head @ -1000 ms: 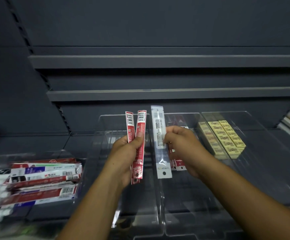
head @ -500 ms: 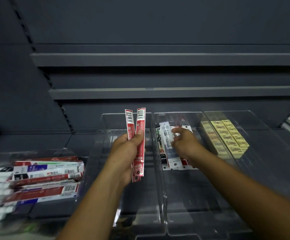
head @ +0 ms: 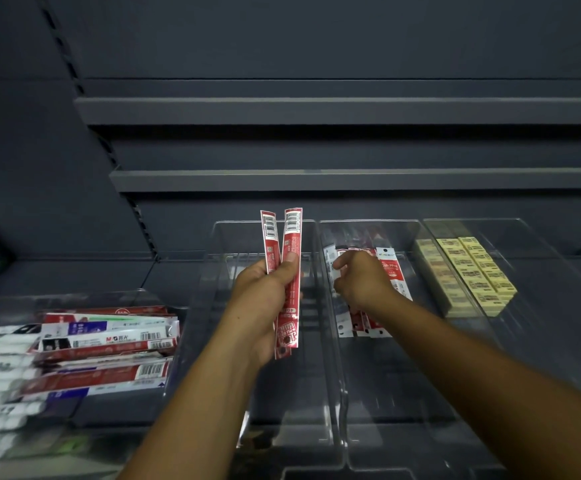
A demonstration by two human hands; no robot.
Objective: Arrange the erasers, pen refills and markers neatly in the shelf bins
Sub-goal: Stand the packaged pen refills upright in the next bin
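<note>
A dark grey shelf (head: pixel 91 275) carries four clear bins. The second bin (head: pixel 233 224), third bin (head: pixel 368 222) and right bin (head: pixel 531 237) stand side by side, walls touching. The left bin (head: pixel 169 344) sits just beside them, nearer the viewer.

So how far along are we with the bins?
Done: yellow erasers sit in rows in the right bin; some refill packets lie lengthwise in the middle bin. In hand: the left hand grips two red packets, the right hand reaches among the middle bin's packets. Left: the jumbled pile in the far-left bin.
</note>
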